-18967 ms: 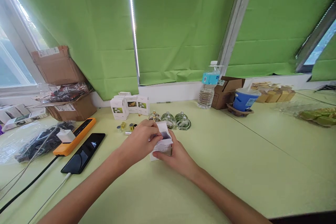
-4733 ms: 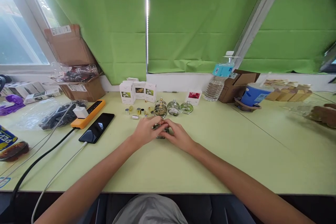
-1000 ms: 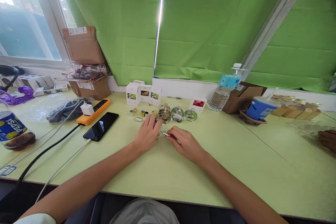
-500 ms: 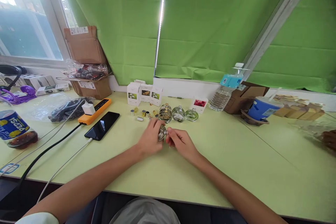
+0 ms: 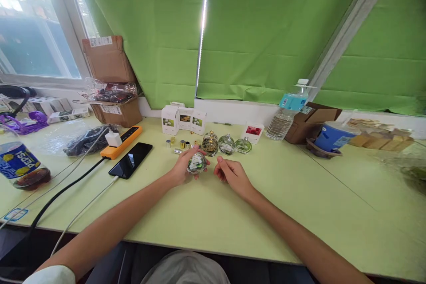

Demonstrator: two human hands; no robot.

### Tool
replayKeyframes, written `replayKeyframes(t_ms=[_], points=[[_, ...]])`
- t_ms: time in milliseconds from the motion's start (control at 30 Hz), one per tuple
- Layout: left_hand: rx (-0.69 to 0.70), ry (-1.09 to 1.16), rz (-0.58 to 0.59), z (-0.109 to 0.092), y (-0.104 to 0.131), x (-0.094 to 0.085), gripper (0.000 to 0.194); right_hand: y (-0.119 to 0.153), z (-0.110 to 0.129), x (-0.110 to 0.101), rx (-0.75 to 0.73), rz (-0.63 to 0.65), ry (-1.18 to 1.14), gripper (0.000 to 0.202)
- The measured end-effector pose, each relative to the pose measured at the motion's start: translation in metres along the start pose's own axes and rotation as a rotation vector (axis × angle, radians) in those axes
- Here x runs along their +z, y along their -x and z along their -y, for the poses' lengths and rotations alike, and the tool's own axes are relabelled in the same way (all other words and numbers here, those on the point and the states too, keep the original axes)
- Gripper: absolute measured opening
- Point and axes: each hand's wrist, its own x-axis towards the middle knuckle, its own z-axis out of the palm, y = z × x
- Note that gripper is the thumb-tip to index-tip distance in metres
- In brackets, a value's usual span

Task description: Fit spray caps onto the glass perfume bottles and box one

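My left hand (image 5: 181,166) is closed around a round glass perfume bottle (image 5: 197,163), whose green-and-white label faces up toward me. Just to its right, my right hand (image 5: 234,174) is apart from the bottle, its fingers curled and the thumb pressed near them; whatever they may hold is hidden. Behind the hands stand three more glass bottles: a gold-toned one (image 5: 210,143), a clear one (image 5: 226,144) and a greenish one (image 5: 243,145). Several small metallic caps (image 5: 183,143) lie left of them, partly behind my left hand.
White boxes with pictures (image 5: 170,120) stand at the back, another white box (image 5: 253,132) farther right. On the left are a phone (image 5: 131,160), an orange power strip (image 5: 121,142) and a Pepsi bottle (image 5: 23,165). A water bottle (image 5: 288,111) and blue cup (image 5: 335,136) stand right.
My right hand has come away from the top of the perfume bottle. My left hand has shifted slightly left and turned the bottle, so its label now shows.
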Motion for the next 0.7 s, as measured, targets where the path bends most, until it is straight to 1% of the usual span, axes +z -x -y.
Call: replayKeyframes(t_ms=[133,300,367,433,533,700], points=[[-0.045,0.067,0.021,0.004,-0.006,-0.002,0.061,0.000,0.000,0.002,0.020,0.048,-0.016,0.058],[-0.066,0.132,0.013,0.005,-0.007,-0.005,0.056,-0.001,-0.005,0.003,0.020,0.102,0.001,0.058],[-0.069,0.186,0.062,0.002,-0.006,-0.006,0.052,-0.001,-0.007,0.003,0.012,0.115,0.024,0.057],[-0.064,0.256,0.137,-0.002,-0.003,-0.005,0.049,-0.001,-0.007,0.003,-0.002,0.121,0.050,0.056],[-0.052,0.319,0.221,-0.008,0.002,-0.003,0.050,-0.001,-0.006,0.002,-0.040,0.140,0.088,0.055],[-0.060,0.269,0.245,-0.013,0.010,0.005,0.053,0.001,-0.004,0.002,-0.082,0.161,0.117,0.053]])
